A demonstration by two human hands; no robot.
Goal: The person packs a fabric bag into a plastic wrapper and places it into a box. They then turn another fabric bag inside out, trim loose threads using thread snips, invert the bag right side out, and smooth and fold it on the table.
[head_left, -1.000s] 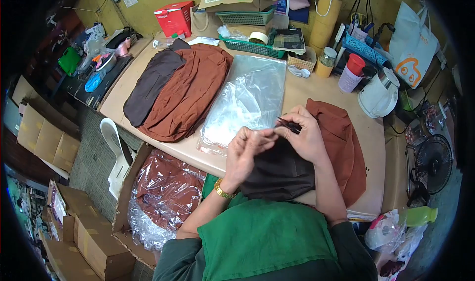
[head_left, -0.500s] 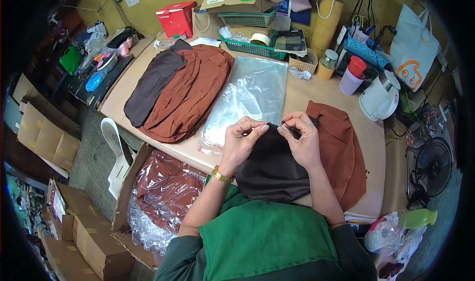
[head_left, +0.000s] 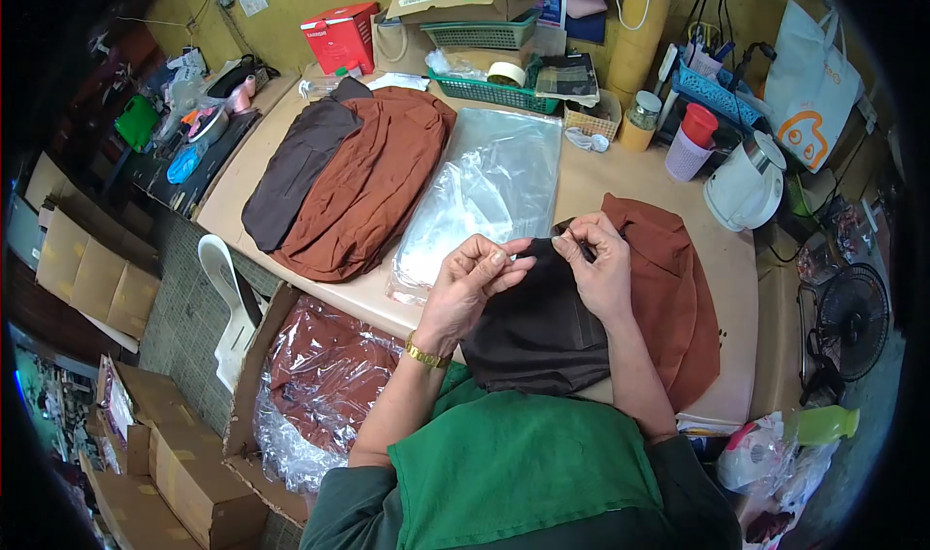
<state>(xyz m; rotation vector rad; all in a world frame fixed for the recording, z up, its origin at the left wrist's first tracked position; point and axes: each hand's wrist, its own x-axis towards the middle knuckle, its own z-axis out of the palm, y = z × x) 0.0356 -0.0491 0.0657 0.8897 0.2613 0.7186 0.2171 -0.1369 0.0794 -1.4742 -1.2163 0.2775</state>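
Observation:
A dark cloth piece point(head_left: 538, 327) with a rust-brown part point(head_left: 668, 298) lies in front of me at the table's near edge. My right hand point(head_left: 598, 267) is closed, pinching the top edge of the dark cloth between thumb and fingers. At the cloth's upper left corner, my left hand point(head_left: 467, 286) has its fingers curled with thumb and forefinger together. Whatever it may pinch is too small to make out. Just beyond my hands is a stack of clear plastic bags point(head_left: 504, 162). A similar folded dark and rust cloth pile point(head_left: 363, 177) rests to the left.
Below the table on the left, a cardboard box point(head_left: 237, 409) holds rust cloth in clear plastic point(head_left: 325, 385). Green baskets point(head_left: 494, 93), a jar point(head_left: 641, 122), a purple cup point(head_left: 688, 157) and a white kettle point(head_left: 746, 187) line the back. A black fan point(head_left: 852, 322) stands right.
My left hand has shifted slightly left and down from the cloth's edge, its fingers loosening and turning. The right hand still pinches the edge, slightly farther right.

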